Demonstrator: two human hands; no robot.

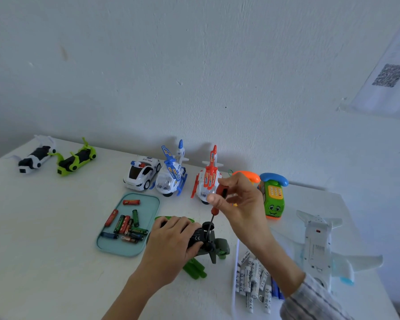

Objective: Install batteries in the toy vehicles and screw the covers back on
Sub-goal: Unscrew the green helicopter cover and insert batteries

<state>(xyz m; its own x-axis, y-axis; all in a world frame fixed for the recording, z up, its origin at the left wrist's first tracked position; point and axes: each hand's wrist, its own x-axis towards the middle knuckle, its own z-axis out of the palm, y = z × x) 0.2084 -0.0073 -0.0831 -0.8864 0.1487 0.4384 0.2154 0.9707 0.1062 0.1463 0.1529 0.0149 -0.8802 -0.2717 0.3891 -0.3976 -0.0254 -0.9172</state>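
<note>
We have the green toy helicopter (208,248) lying belly-up near the front edge of the white table (56,239), between the blue tray (116,249) of used batteries (125,225) and the pile of white batteries (252,282). Our left hand (173,239) is curled over its dark underside and holds it down, fingers wrapped round the body. Our right hand (238,199) pinches the red-and-black handle of the screwdriver (214,211) between thumb and fingertips, with the other fingers loosely bent behind it.

What matters for the next turn is the line of the shaft. It runs from the handle down and slightly left, toward us, and its tip meets the dark belly just beside the left fingertips, close to a small black wheel. The shaft stands steeply but tilted, not square to the cover (as far as we can judge from above). We would judge that it should be brought straighter over the screw before twisting, the right hand doing the work and the left only steadying.

We cannot see the screw head itself, nor whether the tip sits in it. The left hand hides most of the cover, so we cannot tell whether it is fully seated or whether batteries are inside. The toy's far end is also covered.
</note>
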